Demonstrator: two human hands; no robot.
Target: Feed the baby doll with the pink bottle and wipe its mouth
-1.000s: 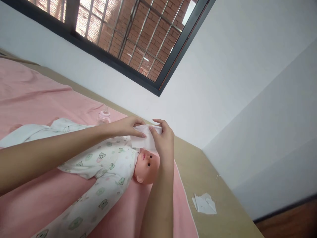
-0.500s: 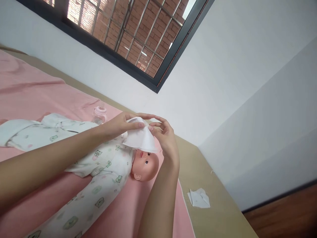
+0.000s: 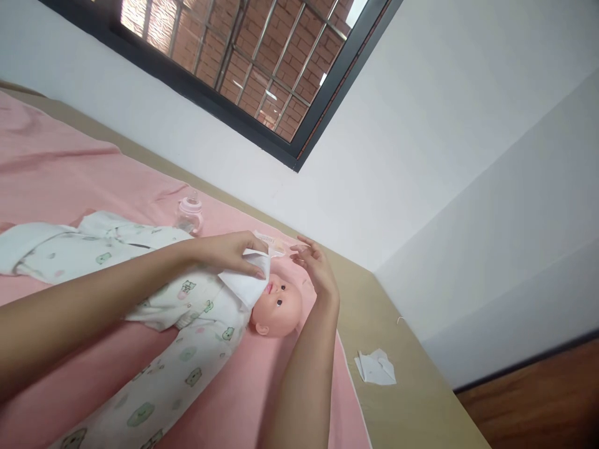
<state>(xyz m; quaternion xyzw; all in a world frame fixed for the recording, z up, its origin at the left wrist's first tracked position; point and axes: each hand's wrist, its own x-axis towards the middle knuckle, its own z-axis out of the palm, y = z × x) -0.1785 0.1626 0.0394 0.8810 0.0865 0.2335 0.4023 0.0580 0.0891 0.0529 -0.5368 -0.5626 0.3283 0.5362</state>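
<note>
A baby doll (image 3: 279,307) in a white printed sleepsuit (image 3: 213,293) lies on its back on a pink sheet (image 3: 224,380). My left hand (image 3: 238,252) pinches a folded white tissue (image 3: 244,284) between thumb and fingers, over the doll's chin and neck. The tissue hangs beside the doll's mouth; whether it touches the skin I cannot tell. Just beyond the top of the doll's head, my right hand (image 3: 314,265) is raised with its fingers apart and nothing in them.
A pink-topped baby bottle (image 3: 189,213) stands behind the doll. A clear printed packet (image 3: 276,243) lies partly hidden behind my hands. On the tan surface (image 3: 407,399) at right rests a crumpled white tissue (image 3: 377,366). A wall and barred window (image 3: 262,68) stand behind.
My right hand has let go of the white tissue and moved slightly away. My left hand has brought the tissue down and left, from over the doll's face to its chin.
</note>
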